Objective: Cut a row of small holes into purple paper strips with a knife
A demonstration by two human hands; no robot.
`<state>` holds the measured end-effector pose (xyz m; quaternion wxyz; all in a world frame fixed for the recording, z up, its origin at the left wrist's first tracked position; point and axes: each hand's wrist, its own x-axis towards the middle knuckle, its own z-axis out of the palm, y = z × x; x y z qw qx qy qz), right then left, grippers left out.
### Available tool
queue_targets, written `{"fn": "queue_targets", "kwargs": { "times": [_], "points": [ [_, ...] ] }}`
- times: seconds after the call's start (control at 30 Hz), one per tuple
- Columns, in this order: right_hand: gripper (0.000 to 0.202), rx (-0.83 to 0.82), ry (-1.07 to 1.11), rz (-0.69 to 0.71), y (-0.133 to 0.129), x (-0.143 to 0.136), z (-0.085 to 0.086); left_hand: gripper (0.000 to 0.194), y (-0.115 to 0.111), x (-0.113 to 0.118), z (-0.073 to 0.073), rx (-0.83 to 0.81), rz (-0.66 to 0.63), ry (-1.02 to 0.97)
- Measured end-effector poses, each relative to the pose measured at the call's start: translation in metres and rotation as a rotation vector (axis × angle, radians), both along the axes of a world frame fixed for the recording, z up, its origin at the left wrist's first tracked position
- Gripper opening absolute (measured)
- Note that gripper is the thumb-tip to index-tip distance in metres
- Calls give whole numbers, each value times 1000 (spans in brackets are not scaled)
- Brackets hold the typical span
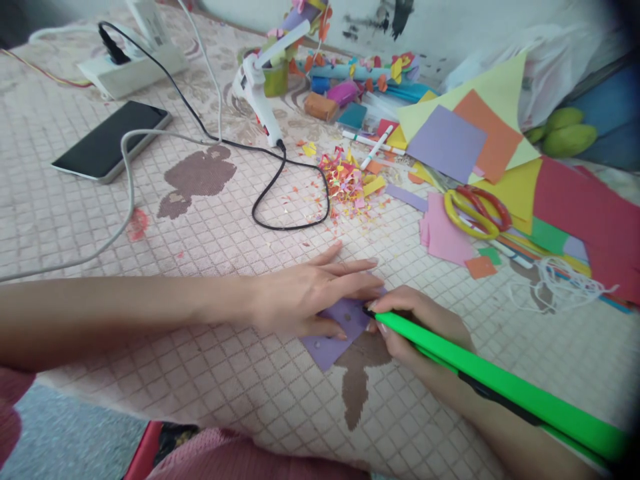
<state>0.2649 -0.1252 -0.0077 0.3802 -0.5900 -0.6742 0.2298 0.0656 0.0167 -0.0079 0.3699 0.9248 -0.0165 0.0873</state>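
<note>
Under spread left fingers (350,285) | purple paper (325,353) | right fingers (403,300) closed round green tool (450,350)

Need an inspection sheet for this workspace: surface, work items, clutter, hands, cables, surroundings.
Surface: patterned cloth, reddish stain at left.
Work items: purple paper flat on the cloth; green tool, dark tip at the paper; exact type unclear.
Clutter: paper scraps, coloured sheets, scissors, white string, phone, glue gun.
Hands: left hand spread on the paper; right hand grips the tool.
Cables: black cable loops from power strip to glue gun; white cable crosses the phone.
Surroundings: wall with dark marks; plastic bag. Co-workers: nothing seen.
</note>
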Motion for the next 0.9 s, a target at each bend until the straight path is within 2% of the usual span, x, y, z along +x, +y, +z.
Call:
{"fn": "queue_targets", "kwargs": {
  "times": [0.1,0.2,0.5,0.83,0.9],
  "points": [
    [25,4,-1,-8,-1,0,-2,75,5,1,1,15,-40,37],
    [23,1,-13,-18,-1,-1,-1,77,5,1,2,29,-18,53],
    [16,52,-98,-14,4,-6,18,72,-5,0,7,115,66,44],
    [20,82,-119,26,5,-6,17,68,-14,-1,4,283,147,-57],
    [20,106,-126,47,7,-5,16,64,-15,-1,3,267,144,-84]
  ]
}}
